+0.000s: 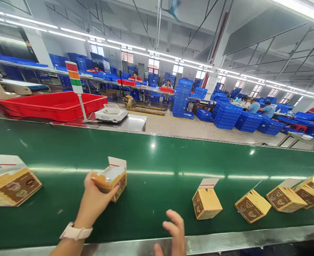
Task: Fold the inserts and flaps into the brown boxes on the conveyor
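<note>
My left hand [97, 199], with a pale watch band on its wrist, grips a small yellow-and-brown cardboard box [121, 183] on the green conveyor belt [151, 156]. The box's white flap stands up, and a clear, shiny wrapping shows in its open top. My right hand [174, 231] is raised near the belt's front edge, fingers apart, holding nothing. To its right sits a similar box [209, 204] with its white flap up. Another open box [18, 185], with wrapping showing inside, stands at the far left.
Several more boxes [253, 206] line the belt's right side. A metal rail [226, 238] edges the belt in front. Beyond it stand a red tray [52, 106], a scale [111, 113] and a striped signal light [74, 78]. Blue crates [182, 97] and people [253, 106] are farther back.
</note>
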`<state>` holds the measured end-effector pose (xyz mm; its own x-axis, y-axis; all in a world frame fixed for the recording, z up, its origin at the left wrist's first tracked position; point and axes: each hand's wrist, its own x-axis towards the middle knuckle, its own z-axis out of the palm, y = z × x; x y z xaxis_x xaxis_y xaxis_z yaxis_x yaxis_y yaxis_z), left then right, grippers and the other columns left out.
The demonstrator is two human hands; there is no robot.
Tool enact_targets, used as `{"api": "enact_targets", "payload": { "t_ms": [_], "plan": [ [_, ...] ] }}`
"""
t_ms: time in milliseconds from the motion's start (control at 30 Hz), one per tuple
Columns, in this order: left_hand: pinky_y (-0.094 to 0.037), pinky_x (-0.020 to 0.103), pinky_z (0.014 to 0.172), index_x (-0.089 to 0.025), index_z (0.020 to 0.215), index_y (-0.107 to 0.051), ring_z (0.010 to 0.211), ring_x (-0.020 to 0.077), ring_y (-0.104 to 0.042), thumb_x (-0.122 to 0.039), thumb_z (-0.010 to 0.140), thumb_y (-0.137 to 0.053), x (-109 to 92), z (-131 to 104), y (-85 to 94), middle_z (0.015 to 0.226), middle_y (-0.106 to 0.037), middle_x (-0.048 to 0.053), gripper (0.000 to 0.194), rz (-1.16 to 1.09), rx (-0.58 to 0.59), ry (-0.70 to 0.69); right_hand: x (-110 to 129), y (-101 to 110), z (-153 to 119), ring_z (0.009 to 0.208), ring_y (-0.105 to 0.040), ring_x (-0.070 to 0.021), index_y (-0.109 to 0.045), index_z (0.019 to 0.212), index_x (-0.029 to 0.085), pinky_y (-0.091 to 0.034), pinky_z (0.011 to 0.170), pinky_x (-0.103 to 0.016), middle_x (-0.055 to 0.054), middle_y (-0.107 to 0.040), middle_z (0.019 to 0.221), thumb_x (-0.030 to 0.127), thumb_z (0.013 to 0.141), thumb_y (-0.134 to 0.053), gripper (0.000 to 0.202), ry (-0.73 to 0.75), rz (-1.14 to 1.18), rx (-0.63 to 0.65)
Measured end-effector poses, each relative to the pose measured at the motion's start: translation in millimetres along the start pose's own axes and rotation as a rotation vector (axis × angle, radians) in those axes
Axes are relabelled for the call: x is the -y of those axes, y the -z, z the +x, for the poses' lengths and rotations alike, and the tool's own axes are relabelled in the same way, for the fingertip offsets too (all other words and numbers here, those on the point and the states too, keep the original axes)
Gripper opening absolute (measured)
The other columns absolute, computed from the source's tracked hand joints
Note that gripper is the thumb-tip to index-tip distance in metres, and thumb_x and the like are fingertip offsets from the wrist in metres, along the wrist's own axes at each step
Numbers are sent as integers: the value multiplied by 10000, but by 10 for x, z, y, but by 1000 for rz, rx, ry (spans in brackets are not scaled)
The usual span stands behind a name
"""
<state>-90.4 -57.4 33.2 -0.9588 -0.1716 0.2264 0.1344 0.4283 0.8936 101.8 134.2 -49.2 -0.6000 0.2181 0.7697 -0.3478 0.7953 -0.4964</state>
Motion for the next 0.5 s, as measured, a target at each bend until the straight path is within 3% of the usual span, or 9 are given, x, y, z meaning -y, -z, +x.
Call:
{"api": "enact_targets", "payload": {
  "t_ms": [67, 133, 267, 400, 500],
  "plan": [
    [-551, 523, 863, -150, 1197, -359, 972, 353, -629, -599, 424, -690, -97, -221, -164, 1112, -547, 161, 953, -82, 116, 16, 77, -94, 53, 1098, -602, -310, -374, 1374, 266, -529, 894, -457, -118, -592, 1213, 309, 788, -534, 609, 103, 65, 111],
    [-563, 530, 822, -158, 1167, -381, 958, 356, -636, -605, 460, -697, -169, -525, -333, 1103, -562, 165, 893, -129, 213, -24, 153, -116, 163, 1125, -596, -315, -286, 1455, 230, -519, 918, -455, -131, -600, 1245, 307, 793, -518, 706, 149, 39, 151],
    [-560, 536, 845, -157, 1192, -410, 997, 344, -637, -570, 609, -700, -166, -1009, -564, 1149, -581, 187, 771, -152, 331, -195, 193, 44, 482, 1245, -515, -351, -166, 1520, 169, -501, 930, -489, -179, -443, 1459, 306, 807, -561, 827, -26, -111, 265],
    [-577, 471, 855, -173, 1271, -403, 1066, 306, -626, -413, 749, -674, -130, -1138, -636, 1283, -535, 200, 635, -178, 316, -474, 138, 303, 850, 1167, -568, -314, -456, 1358, 209, -497, 918, -463, -128, -463, 1463, 293, 765, -656, 632, -204, -56, 502],
    [-567, 451, 901, -203, 1271, -455, 1154, 295, -580, -305, 783, -643, -186, -1110, -607, 1250, -575, 149, 533, -176, 324, -718, 124, 419, 1109, 1156, -572, -279, -567, 1236, 225, -457, 958, -436, -83, -556, 1384, 300, 758, -694, 500, -248, 28, 644]
  ]
}}
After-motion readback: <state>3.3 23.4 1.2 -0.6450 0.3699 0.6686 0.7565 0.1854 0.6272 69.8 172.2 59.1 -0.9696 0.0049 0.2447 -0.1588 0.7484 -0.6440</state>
